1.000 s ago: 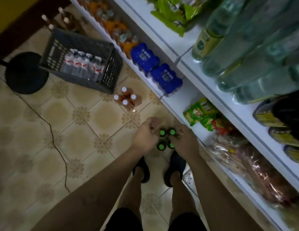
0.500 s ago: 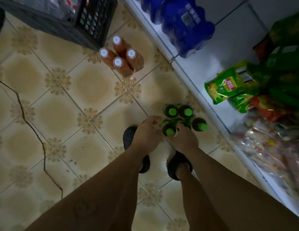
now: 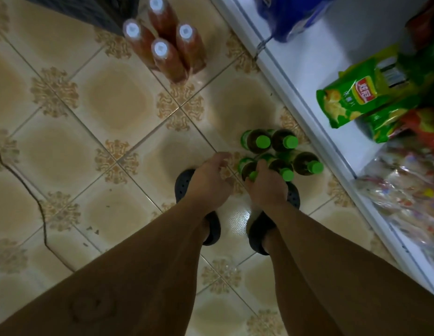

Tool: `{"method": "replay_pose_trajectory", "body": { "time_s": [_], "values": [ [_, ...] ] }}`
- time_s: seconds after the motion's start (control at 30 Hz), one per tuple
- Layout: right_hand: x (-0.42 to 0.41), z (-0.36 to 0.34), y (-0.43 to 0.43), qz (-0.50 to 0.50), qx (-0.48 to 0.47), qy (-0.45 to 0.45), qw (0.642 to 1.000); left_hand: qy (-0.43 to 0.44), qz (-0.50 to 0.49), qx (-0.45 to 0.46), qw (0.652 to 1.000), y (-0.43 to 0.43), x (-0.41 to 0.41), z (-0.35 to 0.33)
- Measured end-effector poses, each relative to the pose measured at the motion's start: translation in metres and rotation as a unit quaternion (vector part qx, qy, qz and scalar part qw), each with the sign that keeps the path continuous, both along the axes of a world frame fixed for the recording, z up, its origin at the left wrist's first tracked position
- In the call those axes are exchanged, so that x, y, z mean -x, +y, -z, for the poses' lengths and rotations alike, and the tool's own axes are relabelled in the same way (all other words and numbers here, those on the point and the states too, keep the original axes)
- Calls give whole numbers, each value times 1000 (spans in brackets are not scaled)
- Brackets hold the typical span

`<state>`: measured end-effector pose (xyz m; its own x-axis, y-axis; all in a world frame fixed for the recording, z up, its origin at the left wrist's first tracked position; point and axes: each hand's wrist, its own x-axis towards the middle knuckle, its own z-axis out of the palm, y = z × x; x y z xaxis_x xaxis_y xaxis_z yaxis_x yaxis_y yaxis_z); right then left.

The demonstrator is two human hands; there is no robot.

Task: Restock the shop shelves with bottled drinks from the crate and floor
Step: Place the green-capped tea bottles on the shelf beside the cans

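- Five green-capped bottles [image 3: 281, 151] stood in a tight cluster on the tiled floor [image 3: 114, 105], just beside the foot of the white shelf [image 3: 337, 59]. Their labels were too dark to read, and the right hand covered the shoulder of the nearest one.
- Four brown bottles [image 3: 167, 49] with white caps stood farther off on the floor, touching one another. Behind them only a corner of the dark crate [image 3: 107, 10] showed, its contents cut off by the top edge.
- One blue pack [image 3: 291, 18] on the shelf was cropped at the top edge and blurred, so what it held could not be made out.
- Green crisp bags [image 3: 351, 100] and clear-wrapped packets [image 3: 405, 195] lay on the shelf; the packets were smeared toward the picture's edge.
- Right hand [image 3: 268, 190]: reached down with its back upward. The fingers curled round the neck of the nearest green-capped bottle, whose cap peeked out between thumb and forefinger. The fingertips were hidden.
- Left hand [image 3: 208, 183]: hung just beside the cluster, with a strip of floor showing between it and the nearest bottle. The fingers curled downward with their tips hidden under the hand, so it could not be told whether they held anything.
- Both forearms ran down from the bottom edge, side by side, and covered much of the dark slippers [image 3: 212, 231].
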<state>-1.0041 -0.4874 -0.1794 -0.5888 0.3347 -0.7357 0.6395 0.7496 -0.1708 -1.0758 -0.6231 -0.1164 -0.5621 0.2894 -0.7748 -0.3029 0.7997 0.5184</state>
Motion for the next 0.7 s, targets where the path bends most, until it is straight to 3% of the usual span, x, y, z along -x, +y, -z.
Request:
{"method": "replay_pose_trajectory", "body": {
  "time_s": [0.13, 0.27, 0.4, 0.57, 0.7],
  "values": [
    [17, -37, 3, 83, 48, 54, 994, 2, 31, 2, 1000, -7, 13, -15],
    [41, -103, 0, 103, 85, 122, 984, 26, 54, 24, 998, -21, 26, -53],
    [75, -180, -9, 133, 126, 216, 959, 38, 26, -9, 999, -21, 56, -113],
    [132, -289, -17, 124, 191, 327, 917, 179, 36, -66, 981, -20, 108, -194],
    [167, -400, -19, 94, 208, 413, 882, 230, 9, -143, 963, -20, 148, -295]
  ]
}}
